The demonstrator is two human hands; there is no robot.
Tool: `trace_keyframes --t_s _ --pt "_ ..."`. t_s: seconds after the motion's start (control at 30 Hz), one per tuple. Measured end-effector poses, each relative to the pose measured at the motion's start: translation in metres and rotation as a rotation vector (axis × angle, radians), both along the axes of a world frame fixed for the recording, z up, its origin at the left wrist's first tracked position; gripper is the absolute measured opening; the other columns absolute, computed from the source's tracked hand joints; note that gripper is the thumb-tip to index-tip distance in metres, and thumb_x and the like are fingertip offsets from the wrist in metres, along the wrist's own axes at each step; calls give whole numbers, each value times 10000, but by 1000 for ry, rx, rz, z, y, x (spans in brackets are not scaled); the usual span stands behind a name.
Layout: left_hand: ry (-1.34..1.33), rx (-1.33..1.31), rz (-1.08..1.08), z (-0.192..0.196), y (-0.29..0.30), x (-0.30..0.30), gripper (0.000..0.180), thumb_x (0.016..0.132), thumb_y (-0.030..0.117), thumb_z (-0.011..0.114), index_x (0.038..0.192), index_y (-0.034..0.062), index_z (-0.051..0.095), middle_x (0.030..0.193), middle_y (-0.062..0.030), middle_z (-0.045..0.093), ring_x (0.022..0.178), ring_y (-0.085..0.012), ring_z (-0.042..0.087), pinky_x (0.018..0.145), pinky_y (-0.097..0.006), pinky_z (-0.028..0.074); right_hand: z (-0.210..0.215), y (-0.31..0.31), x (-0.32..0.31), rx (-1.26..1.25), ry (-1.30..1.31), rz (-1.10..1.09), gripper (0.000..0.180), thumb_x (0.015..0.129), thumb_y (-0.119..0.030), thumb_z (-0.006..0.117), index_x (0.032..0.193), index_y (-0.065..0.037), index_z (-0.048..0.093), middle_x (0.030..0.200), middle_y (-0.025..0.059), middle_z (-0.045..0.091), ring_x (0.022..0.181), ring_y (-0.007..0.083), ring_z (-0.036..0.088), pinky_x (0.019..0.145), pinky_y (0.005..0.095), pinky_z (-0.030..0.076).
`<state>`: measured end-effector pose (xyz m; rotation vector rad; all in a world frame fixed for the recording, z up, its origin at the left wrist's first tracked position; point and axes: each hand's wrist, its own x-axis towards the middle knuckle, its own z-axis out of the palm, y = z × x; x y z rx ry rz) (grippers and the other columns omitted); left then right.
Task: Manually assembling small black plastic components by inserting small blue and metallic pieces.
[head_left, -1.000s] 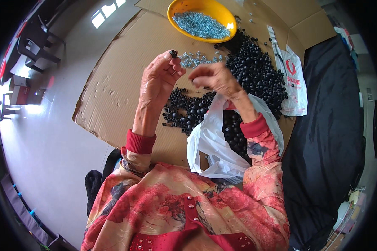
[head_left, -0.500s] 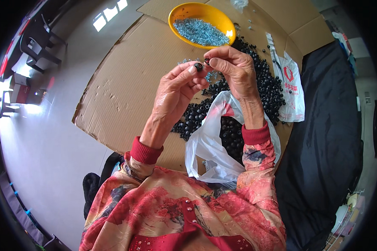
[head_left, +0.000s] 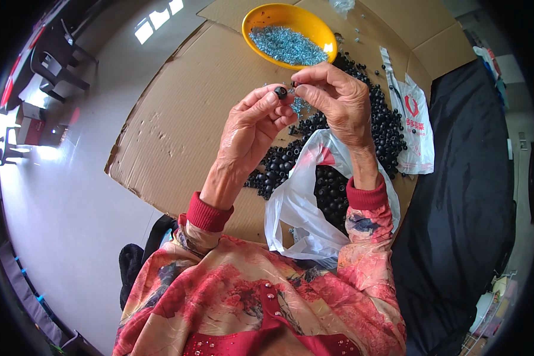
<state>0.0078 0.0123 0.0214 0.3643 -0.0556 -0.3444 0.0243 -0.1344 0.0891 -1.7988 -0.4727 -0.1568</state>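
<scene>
Between thumb and forefinger, my left hand (head_left: 252, 121) pinches a small round black part with a hole (head_left: 280, 92). My right hand (head_left: 337, 101) is just to its right, its thumb and fingertips closed on a tiny dark piece (head_left: 295, 84) too small to name. A narrow gap separates the two pieces. Beneath my hands lies a heap of loose black hollow parts (head_left: 276, 169). A white plastic bag (head_left: 296, 207), its mouth open, holds more of them below my right wrist. Past my fingertips stands a yellow bowl (head_left: 252, 15) of small shiny bluish pieces (head_left: 288, 44).
Everything rests on flattened cardboard (head_left: 166, 118). A second white bag with red print (head_left: 418, 133) lies flat on the right, beside a black cloth-like sheet (head_left: 457, 190). A few bluish pieces are scattered near the bowl. A dark chair (head_left: 56, 65) stands at far left.
My right hand has shifted slightly right, widening the gap between the two pieces. My left hand still pinches the black part, with little movement.
</scene>
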Motion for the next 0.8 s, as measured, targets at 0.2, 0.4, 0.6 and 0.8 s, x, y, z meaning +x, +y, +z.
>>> trace_keyframes --t_s 0.2,0.4,0.6,0.8 --pt "-46 69 23 -1 -1 -2 217 869 116 551 1034 -24 559 908 -105 618 761 -165 602 740 -299 517 3 -1 3 -159 -204 90 111 758 4 622 865 -19 637 782 54 621 723 126 603 646 236 485" --pt "-65 82 28 -1 0 -2 221 860 110 563 1035 -25 560 900 -103 616 761 -160 598 742 -299 513 4 1 5 -216 -270 107 113 747 17 622 850 -27 638 770 54 616 711 140 604 638 244 487" --pt "-56 69 28 -2 -1 -2 219 862 104 559 1035 -30 557 893 -107 613 758 -161 597 745 -309 518 3 1 7 -258 -286 117 127 729 27 622 839 -34 638 760 54 613 701 150 606 629 252 491" --pt "-26 40 17 -1 -2 -3 215 863 101 556 1035 -27 559 896 -111 615 748 -161 599 757 -320 523 2 2 4 -157 -120 107 105 751 17 622 851 -13 637 777 49 626 702 115 607 638 233 496"
